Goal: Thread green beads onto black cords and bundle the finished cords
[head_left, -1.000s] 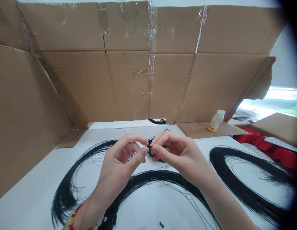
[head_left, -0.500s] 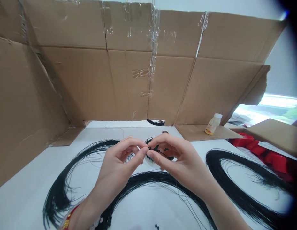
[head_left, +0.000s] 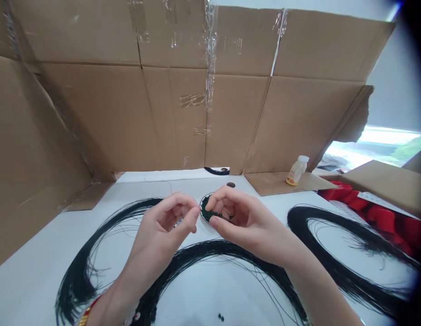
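Observation:
My left hand (head_left: 171, 224) is closed in a pinch, thumb and forefinger meeting at the tips; whatever lies between them is too small to make out. A short gap away, my right hand (head_left: 246, 217) has its thumb and curled fingers around a thin strand with small dark beads (head_left: 215, 213). Behind the right fingertips stands a round dish (head_left: 201, 216) of dark green beads, partly hidden by that hand. Under both wrists curves a thick bundle of black cord (head_left: 210, 246) on the white table.
More black cord bundles lie at left (head_left: 81, 267) and right (head_left: 319, 253). Loose dark beads (head_left: 221, 317) sit near the front edge. Cardboard walls (head_left: 169, 117) enclose the back and left. A small bottle (head_left: 297, 171) and a box of red items (head_left: 383, 219) are at right.
My hands have moved apart, opening a small gap between their fingertips. More of the bead dish shows. The whole view has shifted slightly.

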{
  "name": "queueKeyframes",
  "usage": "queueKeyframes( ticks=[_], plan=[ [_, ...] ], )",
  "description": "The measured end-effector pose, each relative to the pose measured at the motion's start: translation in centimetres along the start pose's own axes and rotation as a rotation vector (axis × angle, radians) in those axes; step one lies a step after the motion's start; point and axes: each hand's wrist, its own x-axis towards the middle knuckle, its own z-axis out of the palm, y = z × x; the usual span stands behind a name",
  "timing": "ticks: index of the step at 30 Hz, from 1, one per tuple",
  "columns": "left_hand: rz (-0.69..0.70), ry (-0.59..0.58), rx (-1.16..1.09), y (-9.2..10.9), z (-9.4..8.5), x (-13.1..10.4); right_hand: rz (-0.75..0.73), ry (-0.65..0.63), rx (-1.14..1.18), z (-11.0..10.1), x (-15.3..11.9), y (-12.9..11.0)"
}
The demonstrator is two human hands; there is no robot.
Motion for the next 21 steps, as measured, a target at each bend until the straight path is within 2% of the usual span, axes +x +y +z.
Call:
queueKeyframes(
  ticks=[5, 11, 13, 15, 18, 19, 20, 21],
  plan=[
    [0.016, -0.061, 0.051, -0.1, 0.0, 0.1, 0.005, -0.014, -0.018, -0.9, 0.2, 0.0],
    [0.065, -0.034, 0.084, 1.1, 0.9, -0.6, -0.075, -0.049, -0.083, -2.1, -0.6, -0.8],
    [0.047, -0.082, 0.111, 0.8, 1.0, -1.2, -0.079, -0.018, -0.119, -2.6, -1.1, -1.5],
    [0.024, -0.24, 0.215, -0.5, 1.2, -2.1, -0.085, 0.047, -0.162, -3.1, -1.6, -2.2],
    [-0.017, -0.608, 0.458, -4.2, 1.9, -4.4, -0.114, 0.113, -0.205, -3.8, -2.3, -3.0],
    [-0.024, -0.699, 0.496, -5.6, 2.3, -5.3, -0.125, 0.116, -0.217, -4.0, -2.5, -3.2],
    [-0.038, -0.756, 0.541, -6.9, 2.7, -6.2, -0.138, 0.117, -0.23, -4.2, -2.6, -3.3],
    [-0.048, -0.765, 0.567, -8.0, 3.1, -7.0, -0.148, 0.121, -0.245, -4.4, -2.8, -3.3]
  ],
)
